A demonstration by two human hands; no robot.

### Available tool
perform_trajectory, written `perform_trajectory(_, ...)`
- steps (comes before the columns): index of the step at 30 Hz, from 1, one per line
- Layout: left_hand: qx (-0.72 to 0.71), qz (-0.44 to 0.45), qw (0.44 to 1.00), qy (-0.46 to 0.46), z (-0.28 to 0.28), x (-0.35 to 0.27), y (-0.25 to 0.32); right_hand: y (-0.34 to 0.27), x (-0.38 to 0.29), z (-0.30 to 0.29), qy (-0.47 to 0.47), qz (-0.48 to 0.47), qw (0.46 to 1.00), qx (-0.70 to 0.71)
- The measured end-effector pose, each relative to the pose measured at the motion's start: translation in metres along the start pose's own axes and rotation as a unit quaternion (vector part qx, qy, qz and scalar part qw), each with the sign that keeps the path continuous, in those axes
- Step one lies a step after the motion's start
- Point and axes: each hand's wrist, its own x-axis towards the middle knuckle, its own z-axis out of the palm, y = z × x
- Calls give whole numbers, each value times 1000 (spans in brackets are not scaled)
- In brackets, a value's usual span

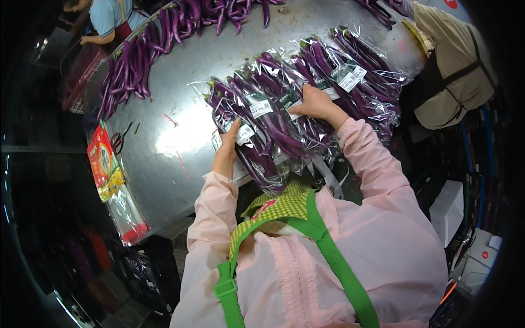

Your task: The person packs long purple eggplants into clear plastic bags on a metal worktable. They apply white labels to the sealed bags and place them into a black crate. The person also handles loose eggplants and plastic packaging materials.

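Observation:
Clear plastic bags of long purple eggplants lie side by side before me on a metal table, most with a dark green and white printed label showing. My left hand [228, 149] holds the outer edge of the leftmost bag [262, 158], thumb on top by its label, other fingers mostly hidden. My right hand [318, 104] grips a bag further right [287, 88], thumb and index finger spread over the plastic near a label. Between my hands sits another bag of eggplants [272, 123]. More bagged eggplants [361, 82] rest to the right of my right hand.
Loose eggplants [131, 69] line the far and left edges of the metal table [172, 119]. Scissors [119, 139] and a red-yellow plastic package [104, 160] lie at left. One person [108, 20] stands beyond the far left edge; another person in beige [451, 61] is at right.

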Motion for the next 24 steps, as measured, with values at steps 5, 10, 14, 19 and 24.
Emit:
perform_trajectory(5, -13, -121, 992, -32, -14, 6, 4, 37, 27, -8, -8, 11, 990, 143)
perform_trajectory(10, -121, -112, 978, -126, -72, -18, 22, -21, -18, -53, -26, -31, 960, 279)
perform_trajectory(14, -89, -25, 989, -117, -92, -44, 62, -75, -42, -10, -40, -12, 942, 332)
perform_trajectory(19, -57, -18, 992, -110, -121, -58, 88, -131, -43, 95, -45, -12, 940, 337)
perform_trajectory(24, -56, -71, 994, -66, -114, -31, 58, -120, -35, 138, 101, -43, 969, 219)
